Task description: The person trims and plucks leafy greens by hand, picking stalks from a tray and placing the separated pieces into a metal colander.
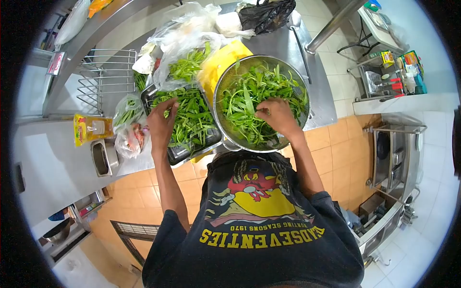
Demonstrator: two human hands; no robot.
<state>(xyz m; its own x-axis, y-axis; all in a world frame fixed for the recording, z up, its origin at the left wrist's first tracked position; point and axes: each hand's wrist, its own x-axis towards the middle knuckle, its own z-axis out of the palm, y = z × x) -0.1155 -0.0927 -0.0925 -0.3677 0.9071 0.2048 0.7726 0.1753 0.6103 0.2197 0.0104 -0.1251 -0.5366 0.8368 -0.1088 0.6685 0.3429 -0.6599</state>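
On a smooth steel bench (324, 98), a glossy black rectangular tray (178, 155) holds limp, ribbon-like cut greens (192, 115); right of it, a round wire-mesh colander (224, 79) brims with longer, tangled leafy stems (247, 91). The hands are well apart: the left hand (163, 119) curls at the tray's left side, the right hand (278, 115) bends over the colander's stems. Whether either grips anything, I cannot tell. Foliage hides both vessels' floors; farther back, a crinkled translucent bag (185, 29) blurs its contents.
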